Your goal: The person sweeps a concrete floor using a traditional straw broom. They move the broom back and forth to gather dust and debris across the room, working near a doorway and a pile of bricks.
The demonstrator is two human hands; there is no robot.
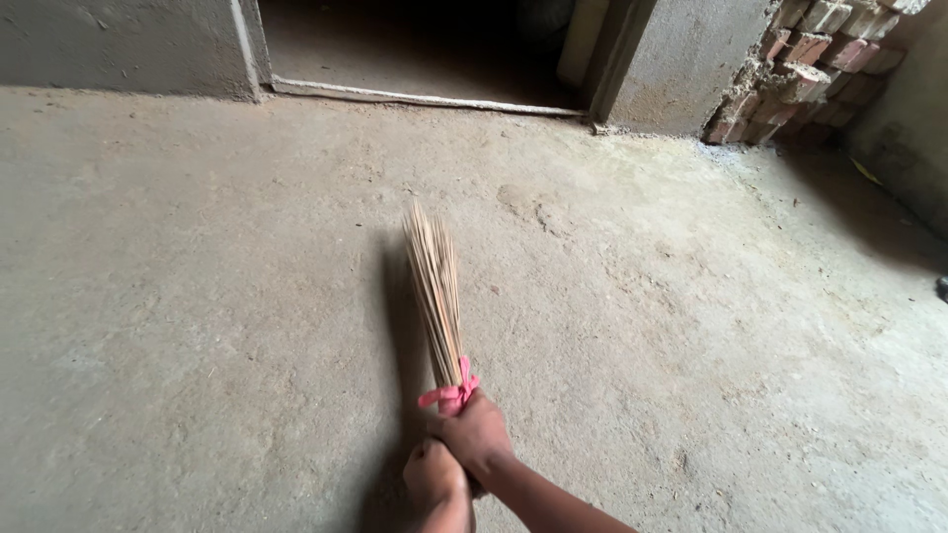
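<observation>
A stick broom [437, 296] made of thin pale bristles, bound near its base with a pink tie [452, 391], points away from me over the dusty concrete floor [217, 276]. My right hand [476, 432] grips the broom just below the pink tie. My left hand [434, 476] is closed on the handle end directly behind it, nearer to me. The broom's tip hovers close to the floor, and its dark shadow falls just to its left.
A dark doorway [425, 49] with a raised sill opens in the far wall. Grey plastered walls flank it. A stack of red bricks [800, 69] stands at the far right corner. A small dark object [942, 288] sits at the right edge.
</observation>
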